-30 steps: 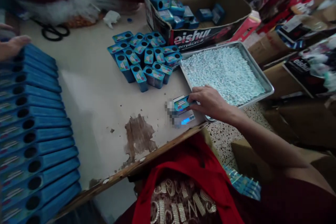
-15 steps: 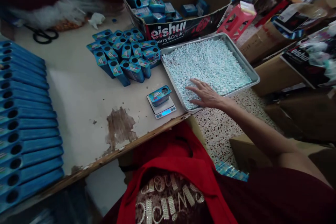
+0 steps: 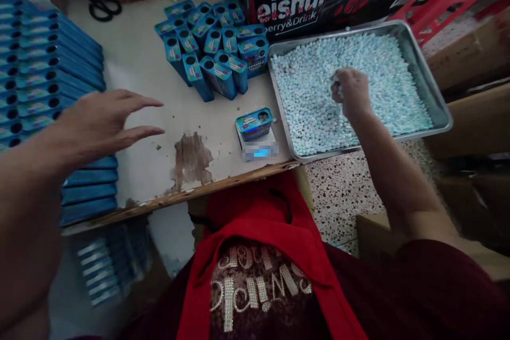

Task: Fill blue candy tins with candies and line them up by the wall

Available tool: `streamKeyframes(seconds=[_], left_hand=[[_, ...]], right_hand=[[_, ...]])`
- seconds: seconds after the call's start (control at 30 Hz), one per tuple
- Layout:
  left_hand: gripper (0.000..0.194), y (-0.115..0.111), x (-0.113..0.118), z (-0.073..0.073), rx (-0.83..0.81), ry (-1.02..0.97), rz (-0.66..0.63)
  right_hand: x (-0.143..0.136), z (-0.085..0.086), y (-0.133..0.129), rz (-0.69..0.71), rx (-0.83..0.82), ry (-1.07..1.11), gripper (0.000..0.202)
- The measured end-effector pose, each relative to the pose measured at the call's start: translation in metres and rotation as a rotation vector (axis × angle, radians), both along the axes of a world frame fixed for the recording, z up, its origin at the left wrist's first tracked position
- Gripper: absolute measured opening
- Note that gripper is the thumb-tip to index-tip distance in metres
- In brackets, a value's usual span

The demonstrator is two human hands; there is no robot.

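Note:
Over the metal tray [image 3: 442, 103] of pale blue candies [image 3: 382, 85], my right hand [image 3: 350, 90] is closed, with candies showing at its fingertips. My left hand [image 3: 115, 119] hovers above the table's left part, thumb and fingers apart, holding nothing. Between the hands, one blue box [image 3: 254, 125] with a round hole lies on a small scale [image 3: 261, 150] with a lit display. Several blue boxes [image 3: 217, 74] stand upright in a cluster behind it. Rows of blue boxes [image 3: 79, 53] line the table's left side, partly behind my left hand.
An open black-printed carton [image 3: 295, 10] holding more blue boxes stands behind the tray. Black scissors [image 3: 104, 8] lie at the back left. A red stool [image 3: 434, 5] is at the back right. The worn wooden table edge [image 3: 223, 183] runs along the front.
My left hand has come into view from the left. My right hand has closed and moved further into the tray. The view has shifted, so the tray and boxes appear closer.

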State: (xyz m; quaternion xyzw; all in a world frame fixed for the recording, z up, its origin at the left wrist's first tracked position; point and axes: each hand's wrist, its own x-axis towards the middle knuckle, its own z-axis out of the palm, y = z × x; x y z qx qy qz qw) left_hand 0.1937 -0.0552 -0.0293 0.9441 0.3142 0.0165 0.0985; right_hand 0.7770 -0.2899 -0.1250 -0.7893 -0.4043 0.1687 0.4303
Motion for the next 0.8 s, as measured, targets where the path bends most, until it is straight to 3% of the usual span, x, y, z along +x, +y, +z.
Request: streamKeyframes(seconds=[0.1,0.23,0.4,0.53,0.67,0.8], left_hand=[[0.133,-0.026,0.01,-0.02,-0.043,-0.158,-0.008],[0.108,-0.058,0.034,-0.046,-0.17,-0.347,0.008],[0.079,-0.09,0.062,-0.066,-0.301,-0.47,0.023],[0.079,-0.117,0.084,-0.079,-0.301,-0.541,0.166],[0.082,-0.148,0.121,-0.106,-0.313,-0.682,0.237],[0.055,-0.156,0.17,-0.125,-0.399,-0.793,0.227]], right_hand=[[0.0,0.005,-0.013,-0.094,0.027,0.291,0.048],[-0.022,0.012,-0.024,-0.066,0.038,0.33,0.051],[-0.05,0.019,-0.015,-0.115,0.063,0.445,0.042],[-0.072,0.023,-0.002,-0.044,-0.005,0.429,0.045],[-0.094,0.022,0.001,-0.084,0.135,0.346,0.059],[-0.103,0.03,-0.014,0.0,0.145,0.195,0.055]])
